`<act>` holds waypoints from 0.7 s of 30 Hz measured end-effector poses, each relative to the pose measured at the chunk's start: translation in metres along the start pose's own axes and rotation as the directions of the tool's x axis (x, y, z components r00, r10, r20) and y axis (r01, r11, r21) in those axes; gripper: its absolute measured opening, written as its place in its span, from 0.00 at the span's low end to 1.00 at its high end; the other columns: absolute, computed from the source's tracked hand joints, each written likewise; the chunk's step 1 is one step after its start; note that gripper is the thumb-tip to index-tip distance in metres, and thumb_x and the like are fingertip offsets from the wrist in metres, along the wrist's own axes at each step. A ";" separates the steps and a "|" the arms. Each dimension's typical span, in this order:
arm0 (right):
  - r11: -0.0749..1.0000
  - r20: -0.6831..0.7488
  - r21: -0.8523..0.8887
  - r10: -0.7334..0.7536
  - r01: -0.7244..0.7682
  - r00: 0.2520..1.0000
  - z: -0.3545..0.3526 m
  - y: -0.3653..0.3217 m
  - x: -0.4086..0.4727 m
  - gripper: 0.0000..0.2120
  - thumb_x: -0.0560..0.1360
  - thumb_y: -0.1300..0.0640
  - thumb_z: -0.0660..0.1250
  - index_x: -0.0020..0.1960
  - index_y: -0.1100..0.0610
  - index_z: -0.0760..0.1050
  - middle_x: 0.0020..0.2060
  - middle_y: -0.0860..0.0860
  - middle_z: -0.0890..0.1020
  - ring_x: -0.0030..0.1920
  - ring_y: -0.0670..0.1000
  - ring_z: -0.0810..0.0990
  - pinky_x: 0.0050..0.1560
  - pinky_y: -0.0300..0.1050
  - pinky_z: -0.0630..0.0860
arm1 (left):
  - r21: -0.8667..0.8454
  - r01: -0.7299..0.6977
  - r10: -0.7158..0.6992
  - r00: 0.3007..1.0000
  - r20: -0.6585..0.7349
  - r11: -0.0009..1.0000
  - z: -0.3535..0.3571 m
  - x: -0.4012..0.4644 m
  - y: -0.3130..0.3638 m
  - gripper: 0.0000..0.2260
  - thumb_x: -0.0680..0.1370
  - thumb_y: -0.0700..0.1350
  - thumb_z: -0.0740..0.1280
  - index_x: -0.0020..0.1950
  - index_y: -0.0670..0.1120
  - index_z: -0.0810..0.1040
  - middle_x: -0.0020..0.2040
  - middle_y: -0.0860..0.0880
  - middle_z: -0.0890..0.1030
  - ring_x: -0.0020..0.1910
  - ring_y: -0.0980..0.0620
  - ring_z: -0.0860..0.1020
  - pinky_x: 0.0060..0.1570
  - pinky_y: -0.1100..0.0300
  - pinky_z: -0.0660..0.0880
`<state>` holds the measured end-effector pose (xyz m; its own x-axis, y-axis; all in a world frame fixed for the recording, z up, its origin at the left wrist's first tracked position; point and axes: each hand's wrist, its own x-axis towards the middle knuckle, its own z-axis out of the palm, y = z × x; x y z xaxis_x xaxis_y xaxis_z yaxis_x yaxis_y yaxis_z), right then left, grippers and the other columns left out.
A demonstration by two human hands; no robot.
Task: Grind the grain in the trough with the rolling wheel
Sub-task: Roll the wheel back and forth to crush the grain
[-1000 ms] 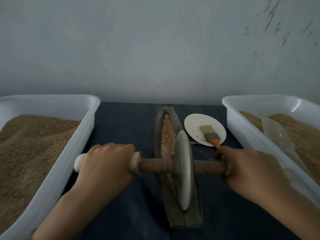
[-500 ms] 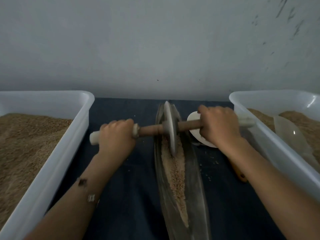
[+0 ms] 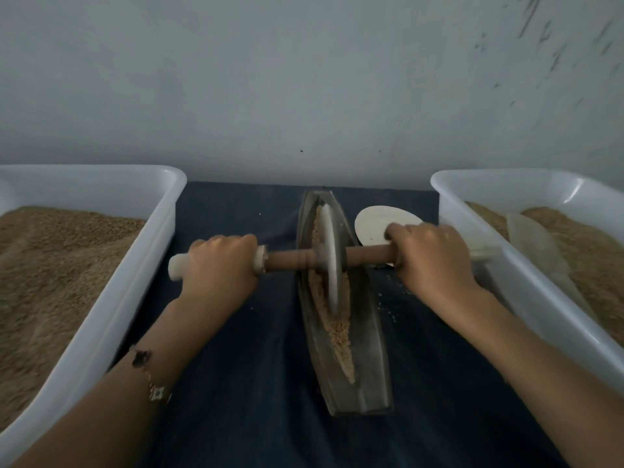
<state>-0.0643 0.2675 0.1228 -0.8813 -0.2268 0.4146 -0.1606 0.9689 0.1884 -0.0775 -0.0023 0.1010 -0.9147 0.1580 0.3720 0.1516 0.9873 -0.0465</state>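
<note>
A narrow boat-shaped trough (image 3: 368, 376) lies lengthwise on the dark cloth in front of me. Crushed tan grain (image 3: 339, 332) lines its groove. The pale stone wheel (image 3: 330, 261) stands upright in the groove, around the trough's far half, on a brown wooden axle (image 3: 290, 260) with whitish ends. My left hand (image 3: 219, 268) grips the axle's left handle. My right hand (image 3: 430, 261) grips the right handle, and the handle's white tip pokes out past it toward the right tub.
A white tub (image 3: 135, 278) of brown grain stands at the left, and another white tub (image 3: 526, 285) of grain with a pale scoop (image 3: 537, 251) in it at the right. A small white dish (image 3: 378, 224) sits behind my right hand. The wall is close behind.
The wheel rolled from the trough's near end to its far end, then came partway back toward me. Both hands kept hold of the handles throughout.
</note>
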 end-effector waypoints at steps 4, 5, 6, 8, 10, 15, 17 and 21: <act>0.997 0.011 0.074 0.007 -0.007 1.000 -0.026 0.000 -0.049 0.10 0.63 0.65 0.72 0.42 0.53 0.77 0.31 0.49 0.78 0.31 0.54 0.76 0.30 0.46 0.69 | 0.022 -0.160 0.161 0.985 -0.059 0.987 -0.031 -0.044 0.007 0.14 0.67 0.46 0.69 0.35 0.52 0.62 0.31 0.55 0.69 0.31 0.53 0.67 0.35 0.58 0.62; 0.995 -0.048 0.098 0.009 -0.004 0.999 -0.033 0.000 -0.057 0.13 0.59 0.67 0.74 0.39 0.55 0.78 0.28 0.50 0.77 0.28 0.55 0.75 0.28 0.43 0.65 | -0.006 -0.206 0.205 0.975 -0.086 0.979 -0.038 -0.056 0.007 0.18 0.62 0.44 0.73 0.34 0.52 0.61 0.28 0.55 0.68 0.27 0.53 0.67 0.32 0.59 0.61; 0.994 -0.110 0.107 -0.002 0.014 0.994 -0.040 -0.001 -0.062 0.14 0.56 0.68 0.74 0.38 0.55 0.79 0.26 0.50 0.76 0.26 0.55 0.74 0.28 0.41 0.61 | -0.032 -0.233 0.228 0.967 -0.114 0.972 -0.045 -0.065 0.006 0.22 0.57 0.42 0.75 0.32 0.52 0.61 0.26 0.55 0.67 0.24 0.53 0.67 0.28 0.61 0.60; 0.993 -0.178 0.097 -0.044 0.062 0.983 -0.048 -0.003 -0.067 0.15 0.53 0.68 0.74 0.37 0.56 0.79 0.26 0.50 0.76 0.24 0.54 0.74 0.29 0.40 0.58 | -0.055 -0.246 0.240 0.965 -0.104 0.968 -0.052 -0.075 0.004 0.25 0.53 0.42 0.77 0.32 0.53 0.60 0.24 0.56 0.65 0.22 0.54 0.66 0.26 0.64 0.55; 0.990 -0.175 0.108 -0.068 0.088 0.982 -0.045 -0.001 -0.065 0.15 0.53 0.68 0.75 0.37 0.56 0.79 0.26 0.50 0.77 0.24 0.54 0.74 0.29 0.40 0.59 | -0.044 -0.238 0.234 0.969 -0.081 0.970 -0.048 -0.076 0.002 0.26 0.52 0.43 0.78 0.32 0.53 0.60 0.24 0.55 0.66 0.22 0.54 0.66 0.26 0.64 0.56; 0.999 0.009 0.050 0.019 -0.019 1.000 -0.002 0.003 -0.028 0.11 0.63 0.62 0.73 0.43 0.53 0.77 0.30 0.51 0.78 0.31 0.56 0.77 0.29 0.43 0.68 | 0.081 -0.103 0.106 0.994 -0.025 0.991 -0.021 -0.028 0.008 0.13 0.69 0.49 0.70 0.35 0.53 0.64 0.32 0.55 0.72 0.32 0.53 0.68 0.36 0.58 0.62; 0.997 0.116 0.037 0.069 -0.074 0.991 0.018 0.009 0.003 0.08 0.70 0.57 0.66 0.49 0.50 0.74 0.37 0.49 0.80 0.38 0.55 0.78 0.34 0.45 0.70 | 0.140 -0.032 0.039 0.998 -0.046 0.990 -0.013 0.002 0.012 0.09 0.73 0.49 0.64 0.38 0.52 0.64 0.39 0.54 0.76 0.38 0.52 0.73 0.39 0.58 0.61; 0.987 0.142 0.077 0.130 -0.142 0.981 0.040 0.016 0.047 0.12 0.70 0.59 0.62 0.53 0.51 0.73 0.41 0.50 0.80 0.42 0.55 0.78 0.37 0.46 0.68 | 0.127 0.049 -0.046 0.999 -0.028 0.991 -0.007 0.048 0.018 0.06 0.74 0.47 0.65 0.41 0.51 0.67 0.42 0.51 0.79 0.42 0.49 0.75 0.41 0.57 0.61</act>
<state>-0.1259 0.2762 0.1094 -0.9489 -0.0828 0.3046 -0.0680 0.9959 0.0590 -0.1164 0.0226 0.1244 -0.9097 0.1120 0.3999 0.0577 0.9877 -0.1452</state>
